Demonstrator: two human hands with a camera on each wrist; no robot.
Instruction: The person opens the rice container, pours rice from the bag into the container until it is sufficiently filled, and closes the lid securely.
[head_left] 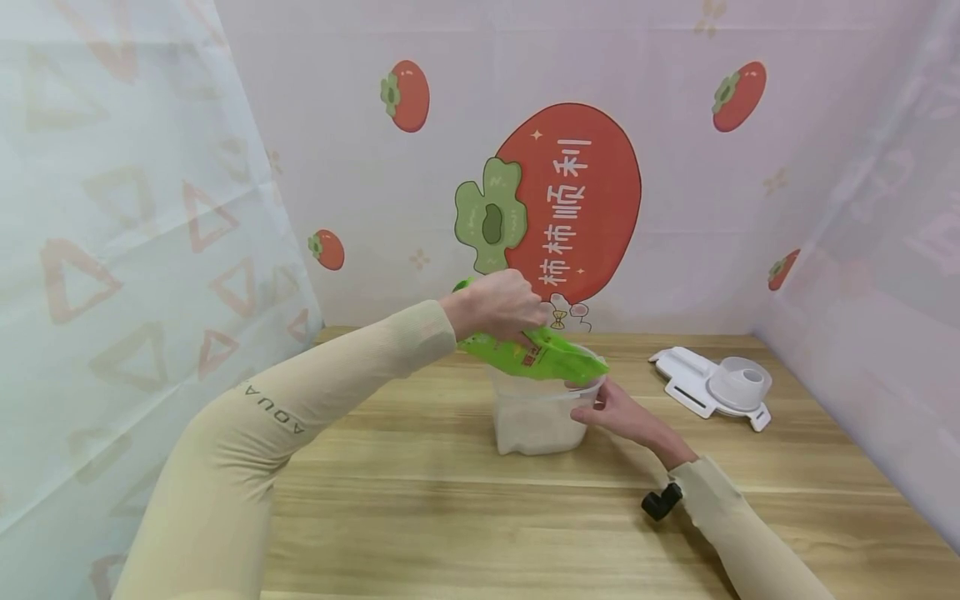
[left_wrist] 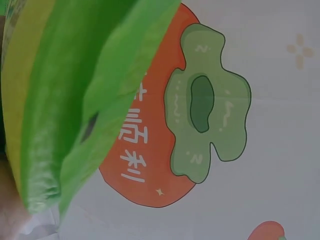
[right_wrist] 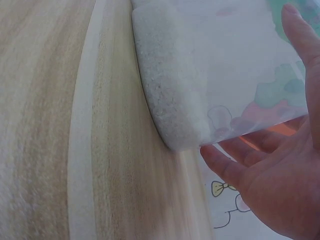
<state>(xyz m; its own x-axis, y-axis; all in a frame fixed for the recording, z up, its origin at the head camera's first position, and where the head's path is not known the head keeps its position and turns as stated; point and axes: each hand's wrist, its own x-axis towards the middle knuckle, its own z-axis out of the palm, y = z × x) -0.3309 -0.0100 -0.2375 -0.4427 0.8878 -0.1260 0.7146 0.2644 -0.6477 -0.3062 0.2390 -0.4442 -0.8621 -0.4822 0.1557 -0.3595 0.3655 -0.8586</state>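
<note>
My left hand [head_left: 504, 307] grips a bright green printed bag [head_left: 551, 358] from above. The bag lies tilted across the top of a clear plastic container [head_left: 536, 423], its lower end at the right side of the rim. White rice grains [right_wrist: 162, 75] cover the container's bottom, as the right wrist view shows. My right hand [head_left: 628, 415] holds the container's right side, thumb at the front and fingers round behind. Green plastic [left_wrist: 65, 100] fills the left part of the left wrist view and hides most of that hand.
A white plastic lid [head_left: 686, 379] with a round raised spout part lies on the wooden table [head_left: 390, 517] at the right. Behind the table stands a persimmon-printed backdrop [head_left: 360, 167], with side sheets left and right. A black wrist device [head_left: 662, 502] hangs by the right sleeve.
</note>
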